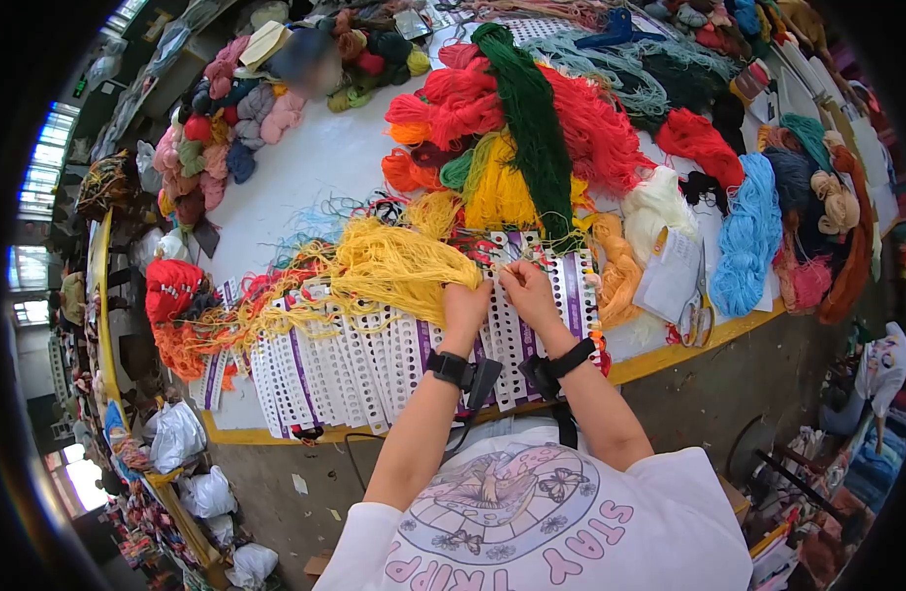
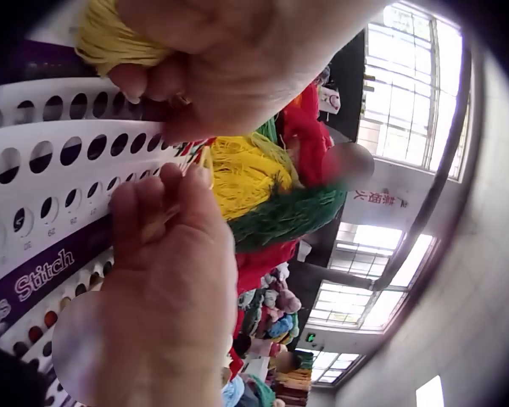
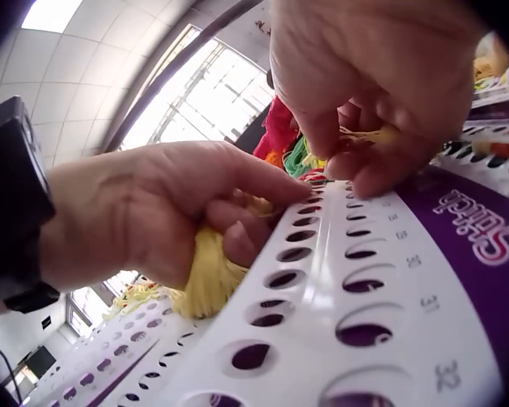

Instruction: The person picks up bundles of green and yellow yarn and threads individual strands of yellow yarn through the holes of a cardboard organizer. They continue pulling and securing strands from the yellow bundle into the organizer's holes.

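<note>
The left hand has its fingers curled round a bundle of yellow thread, which spreads leftward over the white cards. In the right wrist view the left hand also rests its index fingertip on a punched card with numbered holes. Close beside it, the right hand pinches a thin yellow strand between thumb and fingers, at the card's far end. The left wrist view shows the right hand over the cards, beside a purple band printed "Stitch". Part of the strand is hidden by fingers.
Many overlapping punched cards line the table's front edge. Behind the hands lie yellow, dark green and red skeins. Scissors and a paper packet are at right, near blue skeins.
</note>
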`<state>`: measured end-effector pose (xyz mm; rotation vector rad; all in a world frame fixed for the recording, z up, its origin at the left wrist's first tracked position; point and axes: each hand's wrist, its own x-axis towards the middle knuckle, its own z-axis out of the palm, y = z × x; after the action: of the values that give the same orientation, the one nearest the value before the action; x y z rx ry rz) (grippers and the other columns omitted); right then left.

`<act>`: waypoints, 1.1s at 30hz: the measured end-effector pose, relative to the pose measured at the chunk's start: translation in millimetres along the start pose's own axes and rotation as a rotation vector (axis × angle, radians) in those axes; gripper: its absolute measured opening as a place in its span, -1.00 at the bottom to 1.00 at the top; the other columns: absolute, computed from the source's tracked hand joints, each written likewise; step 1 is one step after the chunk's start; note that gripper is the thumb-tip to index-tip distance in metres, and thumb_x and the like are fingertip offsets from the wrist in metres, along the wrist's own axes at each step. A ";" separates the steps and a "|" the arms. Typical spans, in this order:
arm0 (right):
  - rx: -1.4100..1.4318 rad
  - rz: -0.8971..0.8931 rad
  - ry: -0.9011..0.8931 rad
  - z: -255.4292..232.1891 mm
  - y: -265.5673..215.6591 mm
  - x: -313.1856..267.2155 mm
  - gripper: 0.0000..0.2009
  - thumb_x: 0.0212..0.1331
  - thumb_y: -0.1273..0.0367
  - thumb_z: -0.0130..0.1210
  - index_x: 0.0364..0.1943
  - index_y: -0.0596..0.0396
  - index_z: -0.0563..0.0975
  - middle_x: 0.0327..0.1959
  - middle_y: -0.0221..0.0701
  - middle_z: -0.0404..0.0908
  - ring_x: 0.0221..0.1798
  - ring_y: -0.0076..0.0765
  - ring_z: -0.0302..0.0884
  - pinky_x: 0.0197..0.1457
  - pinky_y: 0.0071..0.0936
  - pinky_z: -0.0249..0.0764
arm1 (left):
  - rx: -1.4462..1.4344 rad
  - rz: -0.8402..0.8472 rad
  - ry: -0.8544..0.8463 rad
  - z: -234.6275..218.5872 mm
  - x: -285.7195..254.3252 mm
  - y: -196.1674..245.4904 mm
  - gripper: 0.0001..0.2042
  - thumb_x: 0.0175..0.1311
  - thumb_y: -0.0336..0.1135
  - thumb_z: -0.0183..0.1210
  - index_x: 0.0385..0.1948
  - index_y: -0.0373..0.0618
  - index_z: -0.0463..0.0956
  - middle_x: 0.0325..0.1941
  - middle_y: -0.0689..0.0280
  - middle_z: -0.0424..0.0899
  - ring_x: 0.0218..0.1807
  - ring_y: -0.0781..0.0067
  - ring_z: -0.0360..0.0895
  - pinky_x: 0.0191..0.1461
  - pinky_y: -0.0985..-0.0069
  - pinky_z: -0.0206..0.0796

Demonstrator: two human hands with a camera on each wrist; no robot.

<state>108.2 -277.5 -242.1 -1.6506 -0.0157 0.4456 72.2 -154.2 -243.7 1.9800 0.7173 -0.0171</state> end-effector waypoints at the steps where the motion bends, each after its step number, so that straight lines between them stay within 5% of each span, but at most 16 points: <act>1: -0.046 -0.013 0.024 0.7 1.1 -0.4 -0.85 0.11 0.36 0.01 -0.43 0.18 0.44 -0.62 -0.53 0.44 -0.56 -0.68 0.36 -0.52 -0.67 0.31 | -0.063 -0.031 -0.026 -4.5 -2.2 0.7 -0.81 -0.03 -0.35 0.17 -0.50 -0.31 0.44 -0.57 0.25 0.52 -0.61 0.44 0.45 -0.54 0.49 0.29; 6: -0.298 -0.204 0.141 10.0 -7.0 -7.8 -0.87 0.06 0.39 0.05 -0.42 0.19 0.49 -0.59 -0.45 0.47 -0.53 -0.59 0.39 -0.45 -0.62 0.33 | -0.497 -0.256 -0.221 -30.0 -8.4 11.6 -0.93 0.05 -0.45 0.07 -0.53 -0.22 0.40 -0.66 0.32 0.43 -0.79 0.64 0.25 -0.76 0.62 0.15; 13: -0.298 -0.345 0.056 2.5 -10.1 -3.9 -0.88 -0.04 0.41 0.14 -0.43 0.17 0.56 -0.51 -0.36 0.51 -0.51 -0.48 0.44 -0.42 -0.58 0.34 | -0.431 -0.237 -0.264 -25.1 0.1 20.8 -0.94 0.07 -0.45 0.08 -0.53 -0.18 0.40 -0.66 0.40 0.40 -0.73 0.65 0.29 -0.71 0.62 0.17; 16: -0.250 -0.337 0.076 3.2 -4.2 -0.9 -0.88 -0.06 0.42 0.15 -0.43 0.17 0.57 -0.52 -0.35 0.50 -0.50 -0.46 0.44 -0.43 -0.58 0.34 | -0.137 0.156 0.105 -1.8 15.1 -21.9 -0.92 0.06 -0.41 0.10 -0.46 -0.18 0.41 -0.63 0.44 0.40 -0.73 0.70 0.23 -0.67 0.67 0.13; 19: -0.386 -0.309 0.111 0.5 0.9 -1.6 -0.87 -0.01 0.39 0.12 -0.45 0.19 0.54 -0.54 -0.35 0.49 -0.52 -0.48 0.43 -0.45 -0.57 0.32 | -0.942 -0.362 -0.245 -48.0 3.3 14.9 -0.83 0.07 -0.38 0.10 -0.31 -0.19 0.43 -0.57 0.46 0.42 -0.74 0.72 0.13 -0.65 0.71 0.05; 22: -0.400 -0.276 0.085 1.5 -15.1 -7.2 -0.80 0.03 0.28 0.08 -0.51 0.16 0.49 -0.57 -0.31 0.46 -0.52 -0.28 0.43 -0.45 -0.38 0.32 | -1.376 -0.451 -0.729 -68.1 8.6 8.4 -0.73 0.09 -0.36 0.08 -0.15 -0.19 0.42 -0.52 0.47 0.44 -0.73 0.72 0.06 -0.65 0.74 -0.03; 23: -0.324 -0.216 0.075 1.8 -11.4 -6.1 -0.78 0.04 0.27 0.06 -0.53 0.16 0.48 -0.58 -0.31 0.45 -0.52 -0.28 0.43 -0.45 -0.37 0.31 | -1.245 -0.469 -0.688 -68.8 2.1 22.7 -0.67 0.10 -0.36 0.07 -0.06 -0.19 0.39 -0.48 0.45 0.45 -0.68 0.77 0.13 -0.61 0.79 -0.02; 26: -0.200 -0.065 0.045 0.9 -3.1 -0.3 -0.75 0.06 0.23 0.05 -0.53 0.14 0.47 -0.57 -0.30 0.43 -0.50 -0.27 0.43 -0.43 -0.36 0.31 | -0.428 0.061 -0.551 -35.0 -5.8 19.7 -0.65 0.12 -0.33 0.06 -0.04 -0.22 0.37 -0.34 0.39 0.51 -0.56 0.64 0.34 -0.48 0.71 0.19; 27: -0.225 -0.030 0.038 0.1 -4.2 0.6 -0.76 0.06 0.22 0.05 -0.50 0.13 0.47 -0.54 -0.31 0.43 -0.50 -0.27 0.43 -0.42 -0.37 0.32 | -0.006 0.404 -0.473 -30.6 -7.2 20.6 -0.68 0.13 -0.28 0.07 -0.10 -0.24 0.41 -0.23 0.31 0.53 -0.37 0.42 0.47 -0.27 0.51 0.31; 30: -0.358 -0.059 0.049 7.0 -11.2 -6.1 -0.72 -0.01 0.19 0.11 -0.33 0.09 0.46 -0.37 -0.32 0.43 -0.40 -0.24 0.45 -0.33 -0.37 0.37 | -0.050 0.291 -0.236 -34.5 6.9 -2.6 -0.68 0.12 -0.20 0.09 -0.17 -0.23 0.44 -0.23 0.27 0.55 -0.24 0.25 0.47 -0.09 0.37 0.29; 31: -0.412 -0.089 0.062 9.0 -13.7 -11.0 -0.68 -0.04 0.17 0.14 -0.27 0.07 0.46 -0.30 -0.32 0.42 -0.35 -0.22 0.46 -0.29 -0.36 0.39 | 0.206 0.158 -0.038 -59.8 16.8 8.0 -0.68 0.12 -0.10 0.09 -0.29 -0.21 0.47 -0.37 0.31 0.55 -0.38 0.40 0.48 -0.31 0.47 0.33; 32: -0.521 -0.133 0.062 8.7 -15.7 -14.7 -0.63 -0.08 0.17 0.17 -0.21 0.05 0.44 -0.25 -0.32 0.40 -0.29 -0.21 0.45 -0.25 -0.35 0.40 | 0.013 -0.318 -0.146 -94.5 48.9 -19.6 -0.70 0.15 -0.05 0.05 -0.40 -0.13 0.46 -0.56 0.43 0.47 -0.61 0.58 0.38 -0.58 0.61 0.20; 33: -0.629 -0.179 0.059 9.1 -17.7 -17.6 -0.57 -0.12 0.16 0.20 -0.15 0.03 0.42 -0.20 -0.33 0.38 -0.24 -0.20 0.44 -0.21 -0.33 0.41 | -0.307 -0.140 0.100 -129.5 61.2 -42.2 -0.60 0.15 0.04 0.00 -0.49 -0.19 0.43 -0.67 0.38 0.42 -0.70 0.46 0.34 -0.61 0.45 0.22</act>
<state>93.6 -271.1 -220.8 -2.2553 -0.2819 0.2650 65.5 -5.6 -230.2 1.6447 0.8682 0.1032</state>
